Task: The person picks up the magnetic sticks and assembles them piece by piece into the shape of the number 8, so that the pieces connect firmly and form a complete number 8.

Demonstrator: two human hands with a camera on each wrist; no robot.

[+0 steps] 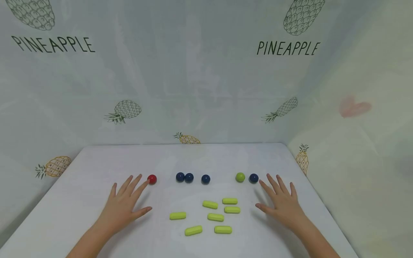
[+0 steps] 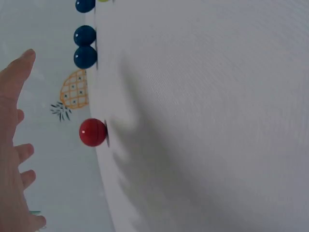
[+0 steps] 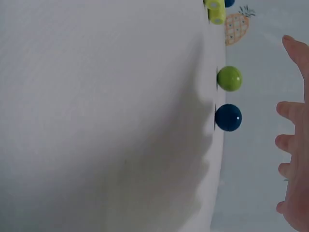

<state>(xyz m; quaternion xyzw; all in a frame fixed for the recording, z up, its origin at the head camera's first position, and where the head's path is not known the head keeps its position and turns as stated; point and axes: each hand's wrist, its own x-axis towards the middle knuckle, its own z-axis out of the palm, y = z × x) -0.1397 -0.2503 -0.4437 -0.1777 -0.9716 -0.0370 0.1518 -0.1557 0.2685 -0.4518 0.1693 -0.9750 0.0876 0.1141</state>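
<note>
My left hand [image 1: 124, 202] hovers over the left of the table with its fingers spread, holding nothing. Its index fingertip overlaps the red ball [image 1: 152, 179] in the head view; the left wrist view shows that ball [image 2: 92, 132] apart from the hand. On the right, my right hand [image 1: 282, 202] is likewise spread and holds nothing, its fingertips close to a dark blue ball [image 1: 254, 178]. Beside that ball sits a green ball [image 1: 240, 177]. Between the hands lie several yellow-green sticks [image 1: 216, 217], scattered on the tabletop.
Along the back, two dark blue balls [image 1: 184, 177] sit side by side, and another blue ball [image 1: 205, 179] is to their right. The white table [image 1: 129, 157] ends at a hanging pineapple-print cloth [image 1: 206, 89], which also flanks both sides.
</note>
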